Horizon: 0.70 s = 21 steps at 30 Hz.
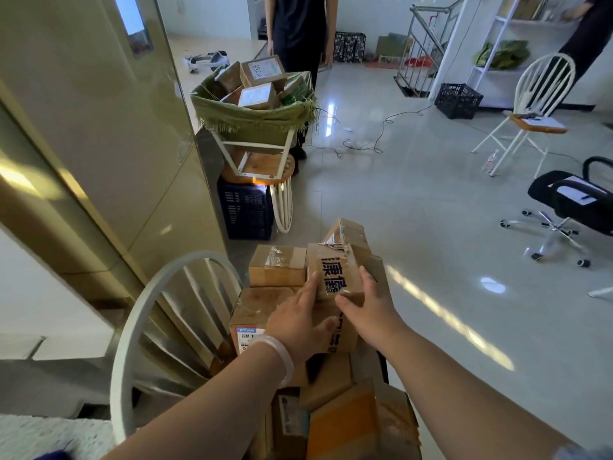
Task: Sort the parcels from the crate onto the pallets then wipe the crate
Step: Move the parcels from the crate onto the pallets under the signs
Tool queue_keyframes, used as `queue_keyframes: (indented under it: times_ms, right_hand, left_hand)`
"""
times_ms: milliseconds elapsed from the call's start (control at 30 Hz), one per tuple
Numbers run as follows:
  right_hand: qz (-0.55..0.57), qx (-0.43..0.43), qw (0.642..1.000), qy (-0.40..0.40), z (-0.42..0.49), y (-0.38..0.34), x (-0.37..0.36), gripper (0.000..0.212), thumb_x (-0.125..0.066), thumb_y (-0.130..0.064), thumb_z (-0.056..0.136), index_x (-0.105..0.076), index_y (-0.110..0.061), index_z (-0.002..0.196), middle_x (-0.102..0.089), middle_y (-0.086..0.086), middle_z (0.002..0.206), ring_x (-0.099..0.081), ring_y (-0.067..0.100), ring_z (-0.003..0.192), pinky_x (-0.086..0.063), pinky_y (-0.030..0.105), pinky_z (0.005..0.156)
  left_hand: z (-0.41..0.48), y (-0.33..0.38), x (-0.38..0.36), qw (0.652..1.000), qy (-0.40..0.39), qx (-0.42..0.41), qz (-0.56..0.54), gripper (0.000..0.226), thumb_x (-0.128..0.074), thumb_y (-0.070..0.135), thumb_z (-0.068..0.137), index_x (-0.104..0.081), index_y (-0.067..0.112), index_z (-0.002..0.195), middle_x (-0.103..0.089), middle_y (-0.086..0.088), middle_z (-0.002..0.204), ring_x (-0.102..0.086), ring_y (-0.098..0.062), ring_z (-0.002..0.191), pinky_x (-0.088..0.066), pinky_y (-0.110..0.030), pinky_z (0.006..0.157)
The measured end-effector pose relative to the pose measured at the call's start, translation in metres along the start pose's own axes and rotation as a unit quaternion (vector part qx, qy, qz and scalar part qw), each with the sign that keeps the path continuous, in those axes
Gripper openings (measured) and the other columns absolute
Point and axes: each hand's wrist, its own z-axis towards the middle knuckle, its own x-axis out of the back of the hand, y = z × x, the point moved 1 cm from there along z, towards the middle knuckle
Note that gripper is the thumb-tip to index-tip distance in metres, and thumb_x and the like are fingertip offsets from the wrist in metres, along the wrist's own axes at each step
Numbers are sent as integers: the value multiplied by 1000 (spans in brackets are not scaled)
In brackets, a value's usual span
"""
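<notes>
A heap of brown cardboard parcels (277, 265) lies in front of me, low in the view. On top sits a taped parcel with black printed characters (335, 267). My left hand (298, 322) lies against its left side with fingers extended. My right hand (368, 302) holds its right side, thumb on the near face and fingers along the far edge. Further back, more parcels (262, 71) fill a green cloth-lined basket (252, 119) set on an upturned white chair.
A white chair back (149, 313) stands left of the heap beside a glossy cabinet (99, 144). A dark crate (245, 210) sits under the basket, another black crate (459, 101) by the stairs. A person (300, 34) stands behind the basket. A white chair (534, 107), office chair (574, 207) and floor cables (365, 144) lie right.
</notes>
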Motion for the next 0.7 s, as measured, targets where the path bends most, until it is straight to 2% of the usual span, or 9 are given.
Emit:
queue_keyframes:
  times_ms: [133,367,700]
  right_hand:
    - [3,-3,1000,6,-6,-1,-3,83,-54,-50,95,1,-37,156,-24,1,160,-31,29,144,-35,52,112]
    - [21,-4,999,24,-21,-1,-3,82,-54,-51,95,0,-39,156,-28,-1,159,-35,28,141,-38,48,109]
    - [50,-14,996,70,-61,-5,-6,83,-55,-53,92,-1,-42,155,-29,-4,159,-37,27,140,-40,51,109]
  left_hand:
    - [-5,-2,0,1000,0,-3,-2,88,-53,52,93,9,37,154,-25,7,160,-30,-18,143,-28,-46,117]
    - [-17,3,4,1000,4,-24,-9,87,-54,49,94,7,36,155,-26,8,159,-30,-17,143,-29,-47,117]
    - [-47,10,10,997,11,-69,-36,86,-56,42,95,4,34,156,-28,9,158,-35,-15,140,-37,-36,112]
